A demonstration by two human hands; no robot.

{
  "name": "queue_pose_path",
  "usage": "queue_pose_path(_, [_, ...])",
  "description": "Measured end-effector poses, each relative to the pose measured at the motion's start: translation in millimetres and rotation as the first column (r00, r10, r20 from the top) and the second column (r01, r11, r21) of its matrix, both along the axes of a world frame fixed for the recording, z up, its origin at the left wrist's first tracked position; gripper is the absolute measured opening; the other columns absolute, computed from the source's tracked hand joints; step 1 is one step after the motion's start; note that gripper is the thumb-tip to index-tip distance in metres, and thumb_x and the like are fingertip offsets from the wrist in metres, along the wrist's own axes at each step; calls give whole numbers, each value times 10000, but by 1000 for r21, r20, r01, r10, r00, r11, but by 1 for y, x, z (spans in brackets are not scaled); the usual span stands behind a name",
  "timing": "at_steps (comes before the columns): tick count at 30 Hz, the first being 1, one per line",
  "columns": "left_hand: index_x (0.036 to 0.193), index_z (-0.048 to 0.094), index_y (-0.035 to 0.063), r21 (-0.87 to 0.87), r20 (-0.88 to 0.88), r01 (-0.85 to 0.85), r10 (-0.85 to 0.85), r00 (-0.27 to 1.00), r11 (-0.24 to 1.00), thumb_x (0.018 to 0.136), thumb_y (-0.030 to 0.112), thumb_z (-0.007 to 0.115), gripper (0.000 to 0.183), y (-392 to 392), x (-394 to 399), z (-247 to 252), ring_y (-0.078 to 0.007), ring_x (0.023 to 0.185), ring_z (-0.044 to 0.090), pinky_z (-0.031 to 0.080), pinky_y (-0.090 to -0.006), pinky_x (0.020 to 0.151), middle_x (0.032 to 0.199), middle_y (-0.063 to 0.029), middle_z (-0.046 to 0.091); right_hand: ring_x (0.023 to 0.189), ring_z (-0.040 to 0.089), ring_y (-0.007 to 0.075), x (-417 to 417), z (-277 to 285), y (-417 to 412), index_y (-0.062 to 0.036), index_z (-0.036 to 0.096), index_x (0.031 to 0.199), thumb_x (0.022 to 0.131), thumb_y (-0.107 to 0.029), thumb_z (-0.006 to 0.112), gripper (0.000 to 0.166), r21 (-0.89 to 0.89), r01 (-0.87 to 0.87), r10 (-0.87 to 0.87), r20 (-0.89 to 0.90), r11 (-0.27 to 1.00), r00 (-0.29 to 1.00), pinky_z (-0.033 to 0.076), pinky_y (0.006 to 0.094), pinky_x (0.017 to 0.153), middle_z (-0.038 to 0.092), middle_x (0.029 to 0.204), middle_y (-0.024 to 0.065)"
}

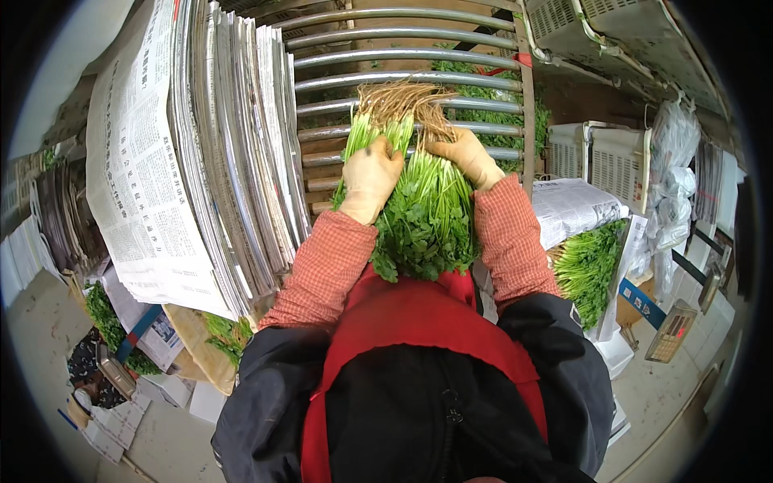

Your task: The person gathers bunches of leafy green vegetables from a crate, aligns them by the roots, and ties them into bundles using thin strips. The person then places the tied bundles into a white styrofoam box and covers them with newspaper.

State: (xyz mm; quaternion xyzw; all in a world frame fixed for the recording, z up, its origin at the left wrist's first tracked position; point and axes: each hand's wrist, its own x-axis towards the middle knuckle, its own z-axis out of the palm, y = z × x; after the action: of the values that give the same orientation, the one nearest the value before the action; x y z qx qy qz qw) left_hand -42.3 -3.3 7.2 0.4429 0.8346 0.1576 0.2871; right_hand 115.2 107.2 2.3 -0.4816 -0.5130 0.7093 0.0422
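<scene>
Leafy green herbs with long pale roots, likely coriander [430, 211], lie in front of my chest, root ends away from me and leaves towards me. Gloved in a pale cream glove, my left hand [371, 175] grips stems on the left part, just below the roots. My right hand [468, 156], in a matching glove, closes around the stems of the right part. Between the hands the stems fan apart. Brown roots [404, 99] spread over a rack of metal bars [410, 54]. My palms hide the exact grip.
A tall stack of newspapers [241, 139] stands at left beside the rack. Greens [489, 108] lie beneath the bars. At right are newspaper-topped herbs [592, 265], plastic crates [616, 163], hanging plastic bags [673, 175] and a digital scale [670, 331]. Another person [96, 368] is at lower left.
</scene>
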Motion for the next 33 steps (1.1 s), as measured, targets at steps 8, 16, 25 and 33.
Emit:
queue_pose_path(8, [905,593,72,1,-155,167,-165,974,986,827,293,627,237,2,13,4,-259,500,611,488,-379,479,595,-104,624,891,588,126,0,-12,-6,-14,628,1116,816,-168,702,345,26,-23,25,-86,999,996,466,280,819,666,1007,40])
queue_pose_path(16, [904,597,68,92,-179,148,-130,975,985,809,276,647,234,-2,13,-5,-250,480,599,480,-375,459,567,-101,606,964,589,169,-19,-12,1,-12,597,1168,790,-192,734,441,72,-162,165,-35,984,986,452,296,878,651,1083,78])
queue_pose_path(25, [868,584,68,85,-172,164,-148,974,983,824,258,629,200,-2,10,-5,-210,454,571,461,-348,435,550,-79,588,827,599,139,1,6,-5,3,640,1038,794,-137,682,284,-83,-24,26,17,996,1000,476,277,775,667,939,63])
queue_pose_path(33, [869,566,73,116,-201,171,-146,969,978,823,235,623,178,-5,15,-10,-242,471,588,453,-363,424,592,-80,605,633,607,150,81,55,-5,-3,619,903,822,-100,616,127,-51,421,-423,-46,906,905,499,259,626,648,778,68])
